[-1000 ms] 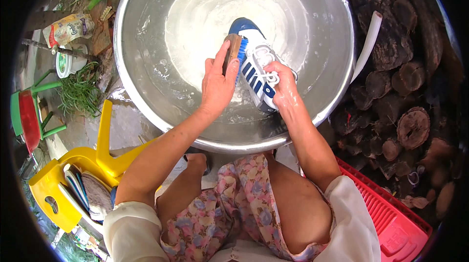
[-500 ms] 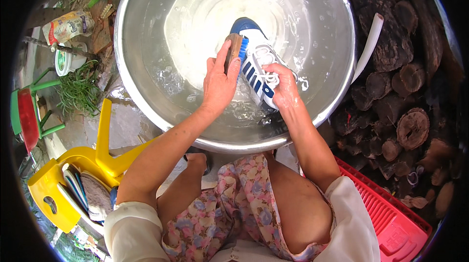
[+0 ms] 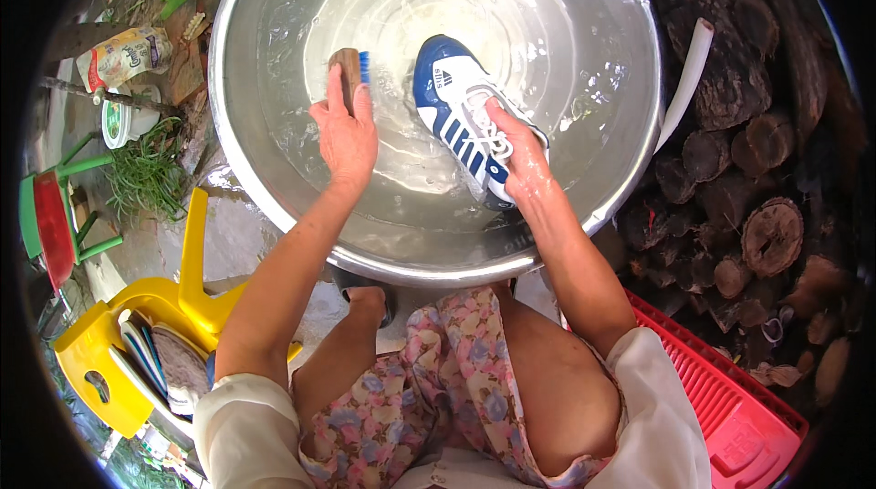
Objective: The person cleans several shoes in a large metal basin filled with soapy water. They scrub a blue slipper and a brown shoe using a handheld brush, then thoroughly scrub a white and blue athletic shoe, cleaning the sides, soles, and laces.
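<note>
My left hand grips a wooden scrub brush with blue bristles, which point right toward the shoe. A gap separates the brush from the shoe. In my right hand is a white and navy sneaker with white laces, held near its ankle opening with the thumb at the tongue. Its toe points away from me and slightly left. Both hands are over a wide metal basin holding water, with ripples and splashes showing. The sneaker's sole and my right fingers beneath it are hidden.
Stacked logs and a white hose lie to the right of the basin. A red plastic crate stands by my right side. At left, a yellow chair bears another shoe; a red and green stool lies beyond.
My left hand has drawn the brush left, off the sneaker's side. The sneaker has tilted a little, showing more of its toe and upper.
</note>
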`<state>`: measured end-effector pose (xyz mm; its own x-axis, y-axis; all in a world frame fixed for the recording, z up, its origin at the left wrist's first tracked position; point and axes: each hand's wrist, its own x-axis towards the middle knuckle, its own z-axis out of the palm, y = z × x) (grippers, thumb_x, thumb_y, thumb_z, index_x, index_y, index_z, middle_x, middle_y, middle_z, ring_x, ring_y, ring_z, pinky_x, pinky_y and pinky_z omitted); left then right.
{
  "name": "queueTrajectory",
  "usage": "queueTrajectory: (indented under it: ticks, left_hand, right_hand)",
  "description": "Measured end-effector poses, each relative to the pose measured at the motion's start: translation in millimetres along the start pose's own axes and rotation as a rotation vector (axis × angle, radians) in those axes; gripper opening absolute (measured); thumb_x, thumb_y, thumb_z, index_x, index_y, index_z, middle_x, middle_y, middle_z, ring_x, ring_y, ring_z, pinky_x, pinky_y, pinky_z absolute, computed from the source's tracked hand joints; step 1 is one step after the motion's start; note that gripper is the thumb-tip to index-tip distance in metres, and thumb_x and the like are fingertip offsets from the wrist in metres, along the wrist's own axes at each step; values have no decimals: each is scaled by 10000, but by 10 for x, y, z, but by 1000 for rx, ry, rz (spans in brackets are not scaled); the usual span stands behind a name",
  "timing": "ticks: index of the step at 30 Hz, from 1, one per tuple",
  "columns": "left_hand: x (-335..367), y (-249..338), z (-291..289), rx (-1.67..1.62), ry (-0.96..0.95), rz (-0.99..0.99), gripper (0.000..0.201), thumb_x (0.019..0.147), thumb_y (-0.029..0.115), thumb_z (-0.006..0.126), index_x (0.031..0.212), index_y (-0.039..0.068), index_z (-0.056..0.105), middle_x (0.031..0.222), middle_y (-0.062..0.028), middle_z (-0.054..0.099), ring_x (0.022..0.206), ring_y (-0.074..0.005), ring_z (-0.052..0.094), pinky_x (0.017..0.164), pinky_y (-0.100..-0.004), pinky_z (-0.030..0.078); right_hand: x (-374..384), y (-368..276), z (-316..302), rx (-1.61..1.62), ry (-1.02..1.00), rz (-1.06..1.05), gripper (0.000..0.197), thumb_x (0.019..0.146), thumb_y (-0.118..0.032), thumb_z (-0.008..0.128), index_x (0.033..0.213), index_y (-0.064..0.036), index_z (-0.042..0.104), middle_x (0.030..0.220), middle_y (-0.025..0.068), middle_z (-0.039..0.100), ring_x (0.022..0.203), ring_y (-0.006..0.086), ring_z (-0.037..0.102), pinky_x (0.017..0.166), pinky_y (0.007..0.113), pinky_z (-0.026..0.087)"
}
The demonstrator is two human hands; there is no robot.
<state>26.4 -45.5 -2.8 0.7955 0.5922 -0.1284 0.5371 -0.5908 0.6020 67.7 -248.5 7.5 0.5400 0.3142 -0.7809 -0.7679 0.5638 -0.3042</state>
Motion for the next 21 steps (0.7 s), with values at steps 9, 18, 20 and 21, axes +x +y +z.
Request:
queueTrajectory:
  ticks: [9, 18, 20, 21]
  left_hand:
    - [-829, 625, -47, -114, -531, 508, 448, 885, 331, 571, 1324, 322, 483, 1026, -147, 481, 820, -345, 595, 715, -439, 506]
    - [286, 301, 22, 340, -22, 415, 451, 915, 353, 521, 1345, 261, 418, 970, -189, 486, 785, -349, 599, 671, -441, 508]
    - [179, 78, 14, 270, -33, -57, 479, 922, 351, 504, 1379, 263, 393, 1045, -209, 456, 813, -356, 590, 750, -455, 485]
    - [45, 84, 20, 267, -37, -51, 479, 922, 351, 504, 1379, 263, 393, 1045, -209, 456, 813, -356, 590, 750, -455, 485]
  right_hand:
    - [-166, 3, -79, 124, -77, -4, 521, 932, -482, 459, 1169, -25, 539, 1122, 110, 606, 1038, 242, 573, 911, 384, 443]
    - [-316, 118, 93, 244, -201, -29, 784, 919, -558, 419, 1343, 99, 350, 1348, 225, 454, 1231, 342, 463, 1065, 429, 340]
    - [-288, 150, 108, 272, -187, -25, 779, 919, -554, 424, 1332, 102, 360, 1337, 229, 464, 1226, 341, 469, 1057, 433, 350]
    - [-261, 127, 99, 293, -167, -31, 773, 918, -551, 430, 1322, 106, 371, 1325, 233, 474, 1221, 340, 474, 1049, 437, 360]
